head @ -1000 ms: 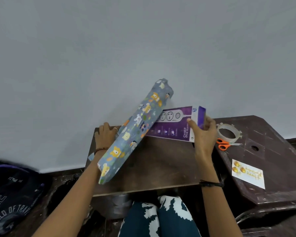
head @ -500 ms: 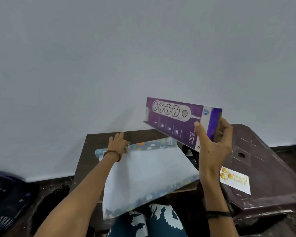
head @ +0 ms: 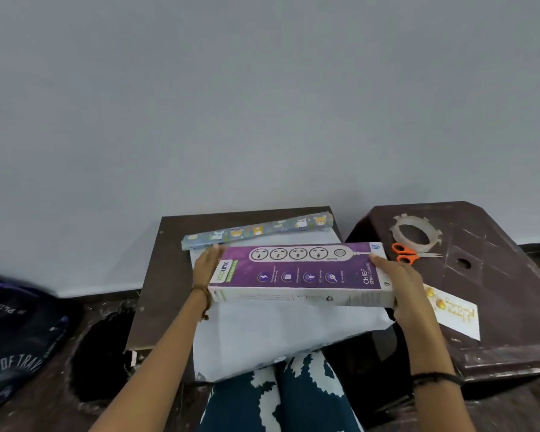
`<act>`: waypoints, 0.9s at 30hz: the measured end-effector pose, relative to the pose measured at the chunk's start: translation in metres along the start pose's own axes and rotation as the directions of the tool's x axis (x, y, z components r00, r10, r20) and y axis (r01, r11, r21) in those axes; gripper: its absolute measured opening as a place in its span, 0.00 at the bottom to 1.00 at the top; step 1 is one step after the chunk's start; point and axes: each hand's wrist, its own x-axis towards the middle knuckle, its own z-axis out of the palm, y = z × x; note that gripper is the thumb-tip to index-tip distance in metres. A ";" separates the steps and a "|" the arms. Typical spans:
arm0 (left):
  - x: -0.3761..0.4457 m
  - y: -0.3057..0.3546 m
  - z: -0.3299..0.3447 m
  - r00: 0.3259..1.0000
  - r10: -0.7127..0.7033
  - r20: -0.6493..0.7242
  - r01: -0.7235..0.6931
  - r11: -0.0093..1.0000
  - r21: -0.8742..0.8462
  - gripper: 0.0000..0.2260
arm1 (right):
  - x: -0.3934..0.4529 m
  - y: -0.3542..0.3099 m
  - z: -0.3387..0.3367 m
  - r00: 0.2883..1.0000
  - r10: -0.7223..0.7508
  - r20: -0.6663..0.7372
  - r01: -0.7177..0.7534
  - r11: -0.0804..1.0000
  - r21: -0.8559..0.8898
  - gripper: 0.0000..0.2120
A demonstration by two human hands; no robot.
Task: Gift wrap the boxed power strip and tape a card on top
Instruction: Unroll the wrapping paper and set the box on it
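Down low, showing blue-and-white patterned knees [head: 281, 397] at the bottom edge. Lying past them on the dark surface [head: 156, 294], white side up: wrapping paper [head: 281, 341], hanging over the near edge. Holding the purple boxed power strip [head: 296, 272] over that paper: left hand [head: 207, 265] flat against its left end, fingers straight; right hand [head: 398, 282] gripping its right end, fingers curled round it. Sitting to the right on a second dark surface [head: 505, 275]: card [head: 455, 313], orange scissors [head: 406, 253], tape ring [head: 416, 233]. Farther back, staying rolled just behind the box: patterned paper roll [head: 259, 229].
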 end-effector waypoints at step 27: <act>-0.011 0.024 0.008 0.994 0.020 0.105 -0.038 0.983 0.179 0.19 | -0.053 0.029 0.116 0.319 -0.751 0.578 0.925 0.113 -0.364 0.42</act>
